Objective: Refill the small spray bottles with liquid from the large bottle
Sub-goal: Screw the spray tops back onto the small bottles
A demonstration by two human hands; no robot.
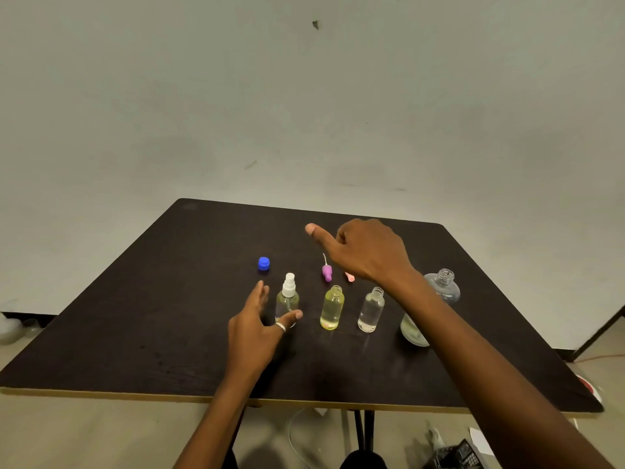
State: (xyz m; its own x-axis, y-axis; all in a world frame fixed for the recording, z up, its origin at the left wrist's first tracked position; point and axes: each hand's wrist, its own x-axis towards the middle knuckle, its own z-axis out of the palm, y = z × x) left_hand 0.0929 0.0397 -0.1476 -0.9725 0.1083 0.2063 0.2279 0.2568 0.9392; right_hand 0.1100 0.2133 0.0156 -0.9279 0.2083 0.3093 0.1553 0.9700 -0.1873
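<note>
The left grip [257,319] rests low over the table [162,299], open, with straight fingers to the left of the white-capped spray bottle [287,299] and the ringed thumb in front of its base. Whether the thumb touches the bottle cannot be told. The right grip [368,252] hovers farther back, its thumb pointing left. Its fingers are hidden beneath the palm, so I cannot tell whether it is open or closed.

Just under the right grip lie a purple spray head [326,271] and a pink spray head [350,276], the pink one partly covered. Nearer stand an uncapped bottle of yellow liquid [332,308] and, to its right, an uncapped clear bottle [371,309]. The large bottle [443,286], also uncapped, is farthest right, partly behind the right forearm. A blue cap [263,264] sits just beyond the left grip.
</note>
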